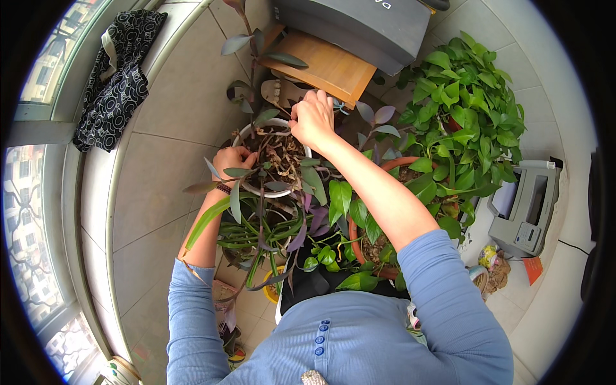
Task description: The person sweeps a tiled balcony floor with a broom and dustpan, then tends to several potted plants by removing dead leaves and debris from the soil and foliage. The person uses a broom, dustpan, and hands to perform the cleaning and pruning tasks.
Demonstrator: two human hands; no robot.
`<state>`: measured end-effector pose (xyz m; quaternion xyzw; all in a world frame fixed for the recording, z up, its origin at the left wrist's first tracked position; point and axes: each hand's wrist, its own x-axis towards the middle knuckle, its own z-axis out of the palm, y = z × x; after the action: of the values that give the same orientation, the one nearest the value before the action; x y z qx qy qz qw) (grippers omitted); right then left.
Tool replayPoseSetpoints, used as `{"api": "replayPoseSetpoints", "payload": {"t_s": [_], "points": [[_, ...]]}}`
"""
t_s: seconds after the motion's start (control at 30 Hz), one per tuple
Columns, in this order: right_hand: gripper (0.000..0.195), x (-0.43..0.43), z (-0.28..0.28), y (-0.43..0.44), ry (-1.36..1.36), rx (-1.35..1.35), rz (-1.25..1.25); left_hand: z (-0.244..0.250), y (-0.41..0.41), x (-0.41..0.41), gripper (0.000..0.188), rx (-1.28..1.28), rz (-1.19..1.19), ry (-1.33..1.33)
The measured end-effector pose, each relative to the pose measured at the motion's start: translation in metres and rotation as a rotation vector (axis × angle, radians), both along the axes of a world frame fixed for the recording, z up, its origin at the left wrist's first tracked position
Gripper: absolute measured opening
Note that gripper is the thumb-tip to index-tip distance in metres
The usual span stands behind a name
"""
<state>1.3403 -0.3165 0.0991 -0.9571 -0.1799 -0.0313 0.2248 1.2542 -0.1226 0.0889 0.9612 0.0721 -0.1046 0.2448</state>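
A round white plant pot stands before me, holding soil and a tangle of dry brown stems. Purple-green trailing shoots hang over its near rim. My left hand is at the pot's left rim, fingers curled inward beside the stems; its fingertips are partly hidden. At the upper right rim, my right hand reaches over with bent fingers, close to a thin dry stem. Whether either hand grips a stem cannot be made out. A tall purple-leaved shoot rises from the pot's far side.
Beyond the pot is a wooden stand bearing a dark box. Spider-plant leaves spread nearer me. To the right are a terracotta pot, bushy pothos and a grey printer. Patterned black cloth lies on the left sill.
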Motion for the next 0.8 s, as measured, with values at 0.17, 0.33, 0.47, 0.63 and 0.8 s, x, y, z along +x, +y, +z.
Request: {"api": "replayPoseSetpoints", "payload": {"t_s": [0.17, 0.33, 0.47, 0.63, 0.8], "points": [[0.007, -0.002, 0.006, 0.006, -0.055, -0.141, 0.077, -0.002, -0.001, 0.000, 0.027, -0.025, 0.002, -0.006], [0.010, -0.007, 0.014, 0.013, -0.211, -0.378, 0.175, -0.002, -0.001, 0.000, 0.028, -0.024, 0.010, 0.008], [0.009, -0.003, 0.010, 0.009, -0.222, -0.367, 0.185, -0.007, 0.002, -0.002, 0.028, -0.041, 0.023, 0.003], [0.005, 0.000, 0.002, 0.004, -0.125, -0.080, 0.124, -0.012, 0.004, -0.003, 0.028, -0.048, 0.020, -0.025], [0.004, 0.000, -0.005, 0.005, -0.060, -0.065, 0.154, -0.008, 0.001, -0.002, 0.027, -0.051, 0.028, -0.010]]}}
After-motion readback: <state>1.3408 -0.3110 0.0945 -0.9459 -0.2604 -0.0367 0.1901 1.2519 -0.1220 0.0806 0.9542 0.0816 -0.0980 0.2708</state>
